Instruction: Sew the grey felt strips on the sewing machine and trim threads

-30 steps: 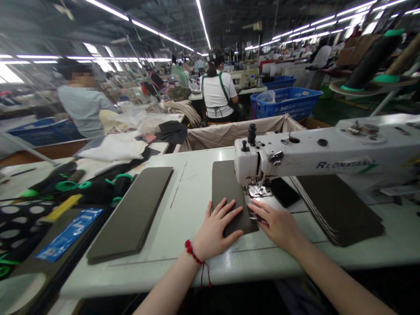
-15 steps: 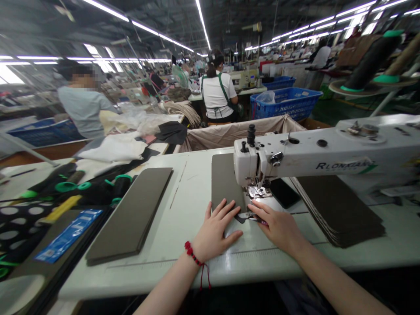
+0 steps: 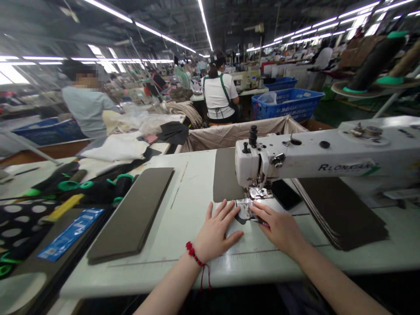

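Note:
My left hand (image 3: pixel 215 232) lies flat on the pale sewing table with its fingers spread, its fingertips just short of a grey-brown panel (image 3: pixel 227 175). That panel lies left of the presser foot, its right edge at the white sewing machine's head (image 3: pixel 247 164). Beside the metal needle plate (image 3: pixel 244 208), my right hand (image 3: pixel 278 225) is closed with its fingers together. A small dark and purple thing shows under its fingers, too hidden to name. A red and black bracelet circles my left wrist.
One stack of grey-brown panels (image 3: pixel 133 214) lies at left, another (image 3: pixel 343 210) at right. A black phone (image 3: pixel 286 194) rests behind my right hand. Thread spools (image 3: pixel 123 186) and a blue ruler-like strip (image 3: pixel 70 234) lie far left. Two people sit beyond the table.
The panel by the presser foot has moved away from me, clear of my left fingertips, uncovering more of the metal plate. Both hands stay nearly in place. The view has shifted slightly.

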{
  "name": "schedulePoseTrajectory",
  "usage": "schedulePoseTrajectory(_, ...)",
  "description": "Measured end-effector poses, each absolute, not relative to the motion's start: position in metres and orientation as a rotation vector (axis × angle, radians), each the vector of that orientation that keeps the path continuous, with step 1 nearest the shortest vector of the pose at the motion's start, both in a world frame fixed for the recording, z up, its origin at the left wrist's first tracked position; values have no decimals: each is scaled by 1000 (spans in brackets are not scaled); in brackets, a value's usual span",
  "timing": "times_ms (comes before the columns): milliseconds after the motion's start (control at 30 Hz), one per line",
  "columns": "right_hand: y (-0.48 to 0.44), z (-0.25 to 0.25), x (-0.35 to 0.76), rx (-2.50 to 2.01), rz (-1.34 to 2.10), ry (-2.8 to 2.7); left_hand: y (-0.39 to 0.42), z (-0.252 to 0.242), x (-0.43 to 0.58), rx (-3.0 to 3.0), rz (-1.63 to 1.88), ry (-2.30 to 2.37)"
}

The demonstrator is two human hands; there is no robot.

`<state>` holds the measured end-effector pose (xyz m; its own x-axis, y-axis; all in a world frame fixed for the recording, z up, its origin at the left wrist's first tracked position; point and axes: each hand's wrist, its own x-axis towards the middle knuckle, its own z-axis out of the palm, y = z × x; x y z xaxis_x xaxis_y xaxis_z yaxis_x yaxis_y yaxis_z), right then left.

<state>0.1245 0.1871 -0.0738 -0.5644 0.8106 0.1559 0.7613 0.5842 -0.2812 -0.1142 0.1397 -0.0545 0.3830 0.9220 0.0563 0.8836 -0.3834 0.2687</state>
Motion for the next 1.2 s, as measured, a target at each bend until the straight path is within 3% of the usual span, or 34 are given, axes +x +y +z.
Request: schedulePoseTrajectory(1200,187,-73,126,-1310,306,-2513,139,-60,-111,2453,333,1653)
